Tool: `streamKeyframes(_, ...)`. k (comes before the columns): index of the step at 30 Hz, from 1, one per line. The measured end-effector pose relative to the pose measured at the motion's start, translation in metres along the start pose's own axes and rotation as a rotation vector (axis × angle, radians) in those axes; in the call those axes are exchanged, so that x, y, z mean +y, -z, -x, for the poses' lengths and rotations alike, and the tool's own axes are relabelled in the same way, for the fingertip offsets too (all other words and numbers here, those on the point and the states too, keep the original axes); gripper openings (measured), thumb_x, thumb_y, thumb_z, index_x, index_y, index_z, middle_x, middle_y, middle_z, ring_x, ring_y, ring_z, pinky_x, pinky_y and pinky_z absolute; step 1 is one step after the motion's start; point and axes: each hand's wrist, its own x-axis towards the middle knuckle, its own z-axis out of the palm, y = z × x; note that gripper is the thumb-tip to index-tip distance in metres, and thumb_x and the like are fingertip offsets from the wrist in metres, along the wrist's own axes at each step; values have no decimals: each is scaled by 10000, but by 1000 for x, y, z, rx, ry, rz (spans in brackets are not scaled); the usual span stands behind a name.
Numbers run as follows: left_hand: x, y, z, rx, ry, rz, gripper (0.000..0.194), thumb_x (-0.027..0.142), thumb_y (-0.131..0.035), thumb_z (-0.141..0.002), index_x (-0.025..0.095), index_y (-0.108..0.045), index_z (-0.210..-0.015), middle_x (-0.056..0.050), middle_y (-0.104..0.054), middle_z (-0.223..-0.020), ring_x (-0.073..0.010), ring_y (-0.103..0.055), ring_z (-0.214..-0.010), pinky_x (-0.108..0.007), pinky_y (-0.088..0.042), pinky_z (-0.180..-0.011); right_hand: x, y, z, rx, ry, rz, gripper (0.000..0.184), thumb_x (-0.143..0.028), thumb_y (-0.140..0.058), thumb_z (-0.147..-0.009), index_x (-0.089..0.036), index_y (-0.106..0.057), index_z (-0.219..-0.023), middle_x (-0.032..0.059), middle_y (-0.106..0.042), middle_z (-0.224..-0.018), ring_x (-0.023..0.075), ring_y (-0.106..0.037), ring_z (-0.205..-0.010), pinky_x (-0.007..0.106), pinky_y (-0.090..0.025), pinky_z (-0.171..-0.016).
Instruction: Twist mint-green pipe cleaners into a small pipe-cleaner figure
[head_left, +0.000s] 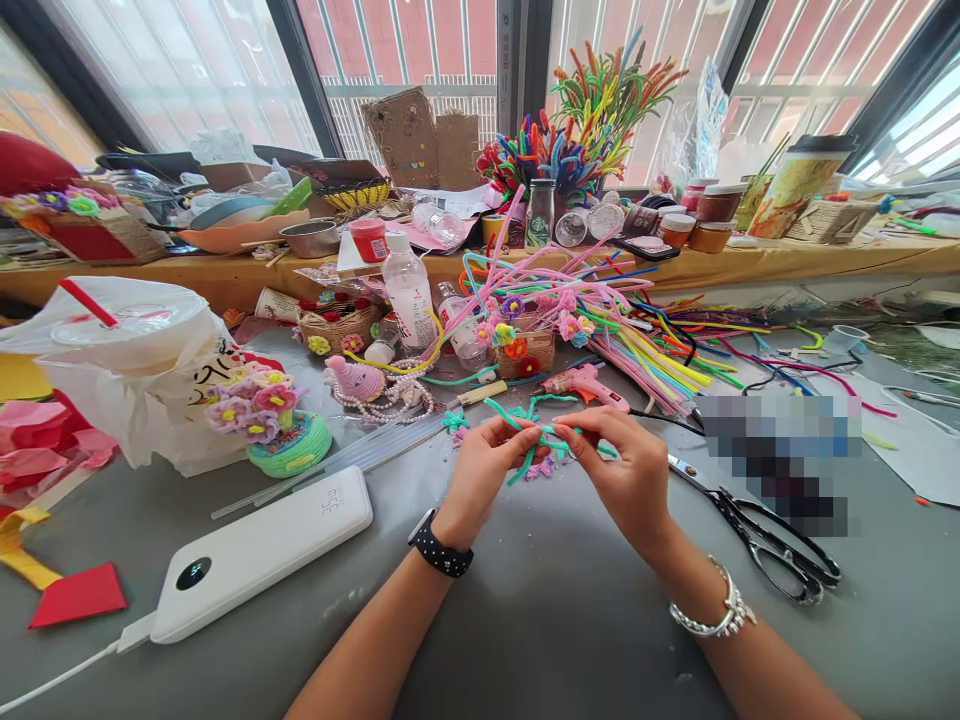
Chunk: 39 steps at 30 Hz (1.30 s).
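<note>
Green pipe cleaners point(523, 467) are pinched between my two hands above the grey table, their fuzzy ends sticking out to several sides. My left hand point(495, 460) grips them from the left, thumb and fingertips closed. From the right, my right hand point(621, 470) pinches the same bundle, its fingertips close to the left ones. Small purple and teal pipe-cleaner flowers point(454, 421) lie on the table just behind and below the hands. A pink glue gun point(589, 385) rests beyond my fingers. How the stems are joined is hidden by the fingertips.
Black-handled scissors point(780, 550) lie to the right. At left are a white power bank point(262, 555), a green pot of flowers point(289, 445) and a bagged drink cup point(135, 350). Bundles of coloured pipe cleaners point(652, 370), bottles point(409, 290) and clear glue sticks point(382, 450) lie behind.
</note>
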Motion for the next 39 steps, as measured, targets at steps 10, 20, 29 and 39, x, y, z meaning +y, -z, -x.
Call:
streamKeyframes(10, 2, 2, -1, 90, -50, 158, 181, 246, -703, -610, 141, -654, -748, 16, -635, -612, -90, -596, -565, -207, -470, -628, 5, 0, -4, 45, 134, 196, 372, -324, -613, -723, -211, -513, -1062, 78, -603, -993, 244, -505, -960, 417, -375, -864)
streamKeyframes(20, 3, 2, -2, 91, 17, 273, 196, 256, -736, -567, 146, -670, -716, 9, -654, -651, -83, -599, -587, -188, -464, -607, 17, -10, -6, -125, -518, -592, 417, -366, -652, -668, -189, -524, -1023, 62, -565, -968, 165, -546, -818, 270, -454, -637)
streamKeyframes(29, 4, -1, 2, 4, 17, 197, 149, 293, -672, -657, 146, -676, -678, 5, -652, -632, -75, -583, -613, -167, -445, -601, 10, -16, -2, -71, -554, -709, 156, -301, -688, -633, -166, -622, -673, -9, -576, -612, 99, -463, -568, 229, -371, -521)
streamKeyframes(39, 4, 0, 2, -51, 9, 178, 175, 228, -671, -663, 153, -683, -821, -27, -682, -773, -90, -597, -666, -186, -455, -643, 12, -15, -4, -96, -577, -733, 181, -292, -645, -672, -183, -649, -817, 2, -623, -747, 104, -493, -649, 230, -387, -592)
